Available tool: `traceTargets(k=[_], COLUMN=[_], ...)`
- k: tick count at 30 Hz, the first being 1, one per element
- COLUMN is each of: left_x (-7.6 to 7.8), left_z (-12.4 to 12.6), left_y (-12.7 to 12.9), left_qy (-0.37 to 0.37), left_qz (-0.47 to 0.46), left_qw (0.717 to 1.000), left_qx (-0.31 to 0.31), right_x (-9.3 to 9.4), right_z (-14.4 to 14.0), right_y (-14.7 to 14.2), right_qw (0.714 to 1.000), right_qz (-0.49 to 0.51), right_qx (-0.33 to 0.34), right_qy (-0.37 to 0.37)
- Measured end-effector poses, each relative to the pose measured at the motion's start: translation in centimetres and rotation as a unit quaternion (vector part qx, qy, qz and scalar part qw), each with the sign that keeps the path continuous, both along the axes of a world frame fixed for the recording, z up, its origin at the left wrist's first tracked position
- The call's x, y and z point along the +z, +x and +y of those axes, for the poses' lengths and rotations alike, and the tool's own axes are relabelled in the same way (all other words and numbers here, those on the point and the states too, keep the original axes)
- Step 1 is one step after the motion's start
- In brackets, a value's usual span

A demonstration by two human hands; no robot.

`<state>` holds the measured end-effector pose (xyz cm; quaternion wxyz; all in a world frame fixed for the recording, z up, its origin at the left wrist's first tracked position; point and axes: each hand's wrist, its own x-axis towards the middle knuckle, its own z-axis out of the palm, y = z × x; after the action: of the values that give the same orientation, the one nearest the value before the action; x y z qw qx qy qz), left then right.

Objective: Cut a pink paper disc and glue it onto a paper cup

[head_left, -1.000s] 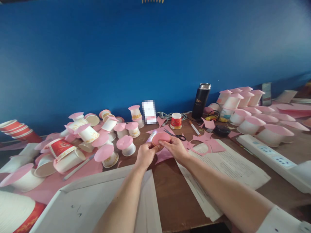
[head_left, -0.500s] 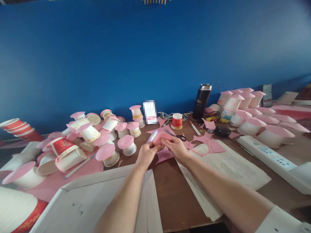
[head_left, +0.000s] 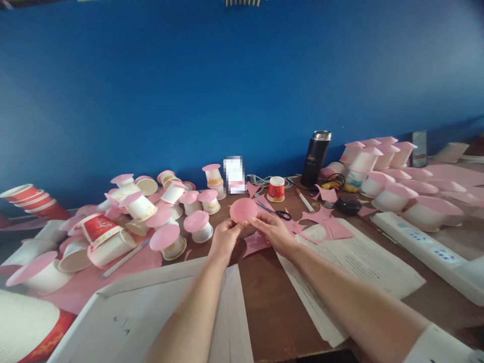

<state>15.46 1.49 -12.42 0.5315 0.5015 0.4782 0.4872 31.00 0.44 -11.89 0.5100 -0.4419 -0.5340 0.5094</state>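
A round pink paper disc (head_left: 244,210) faces me, held up over the table between both hands. My left hand (head_left: 226,239) pinches its lower left edge, thumb in front. From the lower right, my right hand (head_left: 273,231) grips the same disc, also with the thumb on its face. Whether a cup is behind the disc is hidden. Just right of it lie dark-handled scissors (head_left: 283,215). Pink paper scraps (head_left: 257,244) are below and beside my right hand. A red paper cup (head_left: 276,189) stands beyond the hands.
Paper cups with pink discs (head_left: 196,222) crowd the left; more capped cups (head_left: 393,196) stand right. A black flask (head_left: 316,158) is at the wall. Nearer are a power strip (head_left: 419,242), printed sheets (head_left: 351,267) and a white box lid (head_left: 151,312).
The disc has tilted up and now shows its full round face. A pale purple, shiny thing beside it has gone out of sight. Both hands stay on the disc.
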Motion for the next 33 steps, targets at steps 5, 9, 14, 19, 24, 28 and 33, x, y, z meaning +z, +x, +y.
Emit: traceTargets(k=[5, 9, 14, 19, 24, 28, 33], left_x=[0.26, 0.13, 0.38, 1.01, 0.7, 0.41, 0.65], left_z=[-0.03, 0.04, 0.01, -0.23, -0.12, -0.01, -0.14], left_y=[0.09, 0.09, -0.03, -0.02, 0.05, 0.08, 0.06], left_qy=[0.028, 0.012, -0.052, -0.078, -0.065, -0.056, -0.06], left_qz=[0.01, -0.016, -0.094, -0.115, -0.087, -0.072, -0.094], left_qw=[1.0, 1.0, 0.993, 0.989, 0.993, 0.994, 0.992], left_qx=[0.001, 0.005, 0.039, 0.06, 0.052, 0.055, 0.058], right_x=[-0.22, -0.3, -0.71, -0.9, -0.77, -0.8, -0.89], right_z=[0.06, 0.07, 0.33, 0.45, 0.38, 0.42, 0.46], right_y=[0.16, 0.17, 0.03, 0.05, 0.03, 0.0, -0.02], right_qw=[0.999, 0.999, 1.0, 1.0, 0.999, 0.999, 0.999], right_qz=[-0.03, -0.023, -0.012, -0.019, -0.031, -0.036, -0.038], right_qx=[0.022, 0.029, 0.004, 0.01, 0.013, 0.01, 0.011], right_qy=[0.005, 0.016, 0.001, -0.006, -0.003, -0.004, -0.004])
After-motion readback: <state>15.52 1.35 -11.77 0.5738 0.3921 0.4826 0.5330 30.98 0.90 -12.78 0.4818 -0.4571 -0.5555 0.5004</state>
